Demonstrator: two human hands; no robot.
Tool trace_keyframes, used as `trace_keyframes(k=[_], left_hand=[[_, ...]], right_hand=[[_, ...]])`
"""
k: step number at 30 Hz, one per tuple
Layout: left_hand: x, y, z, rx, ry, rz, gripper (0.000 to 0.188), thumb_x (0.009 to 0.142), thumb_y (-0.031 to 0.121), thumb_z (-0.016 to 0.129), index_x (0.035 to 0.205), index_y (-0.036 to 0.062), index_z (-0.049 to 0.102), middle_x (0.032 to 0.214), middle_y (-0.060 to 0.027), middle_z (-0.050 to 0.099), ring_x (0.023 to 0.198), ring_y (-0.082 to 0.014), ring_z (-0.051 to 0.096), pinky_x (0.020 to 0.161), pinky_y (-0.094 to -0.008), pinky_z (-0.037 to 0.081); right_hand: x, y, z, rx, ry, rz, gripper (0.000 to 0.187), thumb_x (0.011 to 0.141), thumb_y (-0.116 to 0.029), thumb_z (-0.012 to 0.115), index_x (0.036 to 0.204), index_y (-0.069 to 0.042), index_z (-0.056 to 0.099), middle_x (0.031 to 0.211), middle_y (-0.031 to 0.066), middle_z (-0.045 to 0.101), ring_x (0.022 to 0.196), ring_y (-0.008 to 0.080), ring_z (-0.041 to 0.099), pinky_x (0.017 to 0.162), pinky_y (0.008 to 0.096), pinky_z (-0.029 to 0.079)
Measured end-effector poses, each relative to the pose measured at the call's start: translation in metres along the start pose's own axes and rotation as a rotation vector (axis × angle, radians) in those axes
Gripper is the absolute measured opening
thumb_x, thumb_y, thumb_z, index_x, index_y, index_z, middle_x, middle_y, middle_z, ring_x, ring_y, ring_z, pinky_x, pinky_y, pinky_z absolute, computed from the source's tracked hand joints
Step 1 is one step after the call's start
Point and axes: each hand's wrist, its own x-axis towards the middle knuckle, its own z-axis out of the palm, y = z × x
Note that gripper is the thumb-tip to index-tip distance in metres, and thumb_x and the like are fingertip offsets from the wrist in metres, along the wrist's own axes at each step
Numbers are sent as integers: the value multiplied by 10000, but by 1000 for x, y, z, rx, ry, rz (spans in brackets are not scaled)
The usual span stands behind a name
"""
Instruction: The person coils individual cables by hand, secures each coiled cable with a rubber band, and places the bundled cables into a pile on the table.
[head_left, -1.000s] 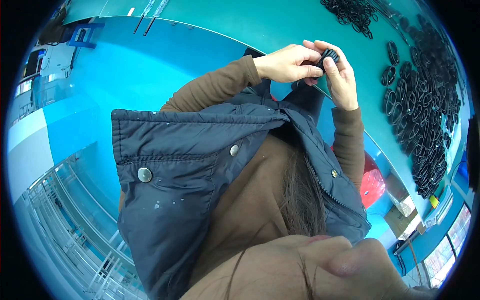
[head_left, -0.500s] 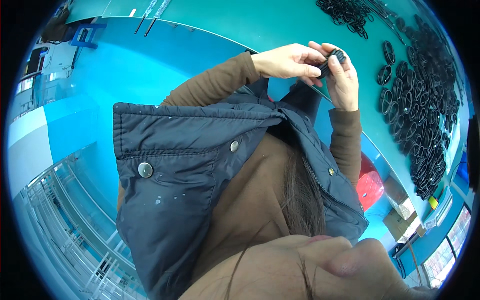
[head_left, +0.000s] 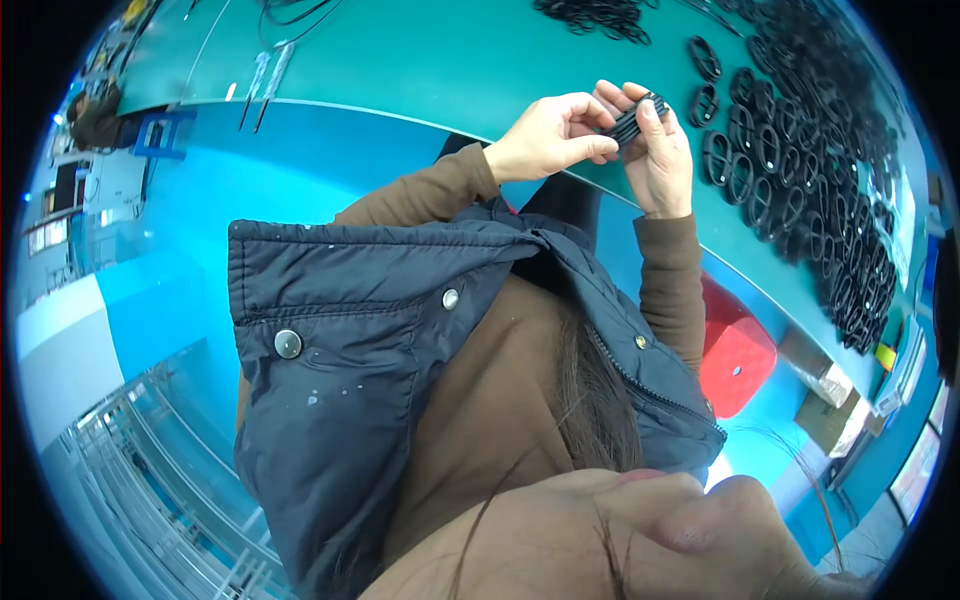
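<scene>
Both my hands meet at the near edge of the green table (head_left: 400, 65). A small bundle of black coiled cable (head_left: 628, 128) is between them. My right hand (head_left: 660, 170) grips the bundle, its thumb pressed across the loops and its fingers behind. From the left, my left hand (head_left: 545, 138) reaches the bundle's left end, thumb and fingers closing around it; the fingertips are partly hidden. To the right of my hands, several black cable coils (head_left: 716, 158) lie on the table.
A dense spread of black coils (head_left: 850, 250) covers the table's right side. More black loops (head_left: 595, 18) lie at the far edge. Two thin rods in clear wrap (head_left: 268, 85) stick out at the left edge. Below the table are a red stool (head_left: 735, 350) and a cardboard box (head_left: 830, 425).
The view has shifted, so the table and its coils sit farther left. My hands stay together on the cable bundle, which is tilted a little differently and shows more of its loops.
</scene>
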Motion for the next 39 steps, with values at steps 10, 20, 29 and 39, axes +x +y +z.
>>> trace_keyframes(k=[10, 20, 29, 39], left_hand=[[40, -22, 58, 30, 43, 75, 255, 868, -7, 630, 1106, -37, 543, 980, -140, 640, 785, -185, 672, 697, -243, 560], [47, -17, 56, 203, 35, 61, 327, 916, 40, 587, 1232, -7, 517, 1024, -153, 652, 778, -177, 658, 682, -237, 536], [35, -21, 1, 249, 185, 37, 229, 905, 32, 581, 1125, -30, 584, 943, -117, 677, 697, -148, 651, 628, -227, 539], [33, 173, -55, 83, -90, 689, 310, 914, 101, 590, 1207, 0, 579, 1031, -118, 673, 882, -219, 659, 760, -298, 554]], right_hand=[[-24, -25, -31, -114, 308, -205, 466, 904, -86, 623, 1323, -50, 420, 1229, 182, 557, 1079, 245, 581, 810, 307, 529], [-60, -223, -163, -1660, 1036, -300, 624, 767, -283, 764, 1249, -48, 446, 1026, 192, 641, 877, 297, 658, 755, 360, 534], [-84, -275, -298, -2112, 1392, 217, 467, 809, -430, 679, 1240, -270, 601, 1205, 176, 540, 1070, 376, 560, 880, 458, 491], [-9, -304, -155, -1627, 747, -508, 357, 905, -289, 573, 1149, -33, 623, 1115, 147, 634, 982, 294, 602, 845, 357, 493]])
